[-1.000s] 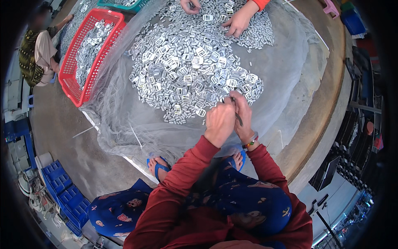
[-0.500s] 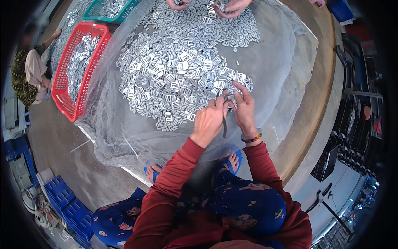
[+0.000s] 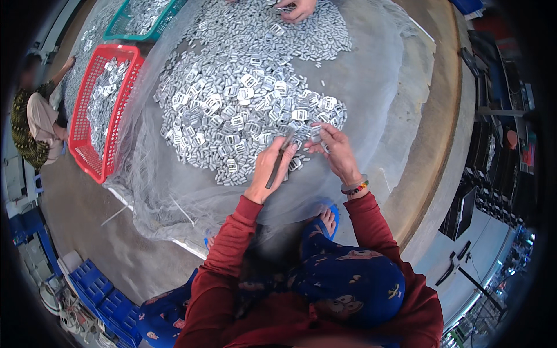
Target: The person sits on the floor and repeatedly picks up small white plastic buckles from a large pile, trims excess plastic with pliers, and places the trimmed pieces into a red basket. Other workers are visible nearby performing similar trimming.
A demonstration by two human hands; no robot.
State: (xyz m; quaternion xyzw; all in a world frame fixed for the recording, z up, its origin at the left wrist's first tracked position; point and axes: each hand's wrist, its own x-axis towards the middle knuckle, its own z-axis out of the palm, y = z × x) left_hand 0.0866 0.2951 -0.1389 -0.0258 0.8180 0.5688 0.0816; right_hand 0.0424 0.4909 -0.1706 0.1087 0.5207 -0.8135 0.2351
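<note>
My left hand [image 3: 266, 166] is closed around a thin dark grey strip-like tool [image 3: 271, 179], which slants up between thumb and fingers. Just to its right, my right hand [image 3: 341, 155] pinches a silvery metal buckle [image 3: 318, 137] by thumb and fingertips. Both hands are over the near right edge of a pile of silvery buckles [image 3: 237, 121] mixed with small pill-shaped metal pieces [image 3: 233, 176]. The exact kind of the tool cannot be made out.
Sheer netting [image 3: 156, 211] lies under the pile. Left of it stand a red basket [image 3: 74, 139] and a green basket [image 3: 119, 24], both holding metal parts. Another person's hand [image 3: 300, 9] works at the far side. A seated person [image 3: 36, 124] is at far left.
My hands have drawn apart; the left, with the tool, has moved left and the right now shows a buckle in its fingertips. One of the other person's hands has mostly left the view.
</note>
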